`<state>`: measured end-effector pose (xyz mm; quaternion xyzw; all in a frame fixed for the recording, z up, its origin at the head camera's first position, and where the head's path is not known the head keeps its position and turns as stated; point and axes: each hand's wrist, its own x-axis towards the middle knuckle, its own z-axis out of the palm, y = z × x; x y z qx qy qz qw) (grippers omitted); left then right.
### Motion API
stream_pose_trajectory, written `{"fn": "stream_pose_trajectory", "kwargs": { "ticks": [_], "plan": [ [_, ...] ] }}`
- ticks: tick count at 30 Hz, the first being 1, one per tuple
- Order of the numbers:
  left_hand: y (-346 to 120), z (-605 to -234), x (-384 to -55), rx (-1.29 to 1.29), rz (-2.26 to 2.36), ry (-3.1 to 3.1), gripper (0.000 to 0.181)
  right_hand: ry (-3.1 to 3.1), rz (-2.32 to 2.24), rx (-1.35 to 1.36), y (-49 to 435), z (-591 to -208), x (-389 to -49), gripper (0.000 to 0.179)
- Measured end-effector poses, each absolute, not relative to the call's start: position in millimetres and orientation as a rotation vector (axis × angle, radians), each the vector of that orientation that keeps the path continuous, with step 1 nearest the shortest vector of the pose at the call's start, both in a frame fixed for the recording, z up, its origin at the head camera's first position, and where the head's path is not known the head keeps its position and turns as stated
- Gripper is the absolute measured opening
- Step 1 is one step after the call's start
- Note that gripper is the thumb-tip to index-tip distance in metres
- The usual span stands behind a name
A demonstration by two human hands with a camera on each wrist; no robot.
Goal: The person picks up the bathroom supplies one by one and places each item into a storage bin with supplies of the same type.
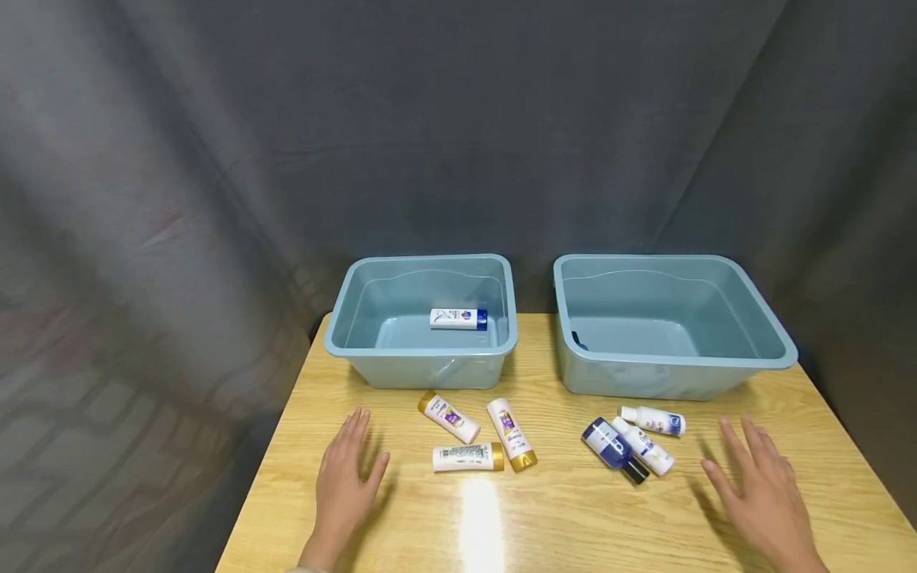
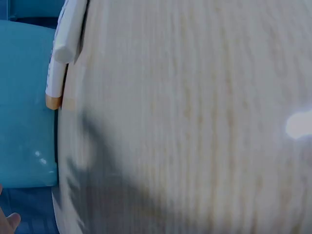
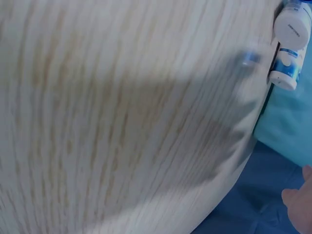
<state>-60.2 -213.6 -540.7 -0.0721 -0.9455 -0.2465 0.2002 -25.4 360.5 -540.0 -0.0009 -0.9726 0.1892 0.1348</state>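
Observation:
My left hand is held over the table's left side, fingers extended and holding nothing. Nearest to it lie three white tubes with gold caps: one upper left, one flat with its barcode up, one tilted. On the right, my right hand has its fingers spread and holds nothing. Beside it lie a dark blue bottle with a black cap, a white bottle and another white bottle with a blue label. Only fingertips show in the wrist views.
Two blue-grey plastic bins stand at the back. The left bin contains a white bottle with a blue cap. In the right bin, a dark object is mostly hidden by the wall. Dark cloth hangs behind the wooden table.

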Motion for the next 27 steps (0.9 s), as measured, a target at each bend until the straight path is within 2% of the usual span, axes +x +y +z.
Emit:
{"fn": "stream_pose_trajectory", "kwargs": {
  "ticks": [12, 27],
  "plan": [
    [-230, -520, -71, -0.219, -0.859, -2.523, 0.075, -2.813, 0.555, 0.005, 359, -542, -24, 0.07],
    [-246, -513, -90, -0.224, -1.007, -2.433, 0.069, -2.779, 0.57, 0.052, 355, -542, -22, 0.067]
  ]
}}
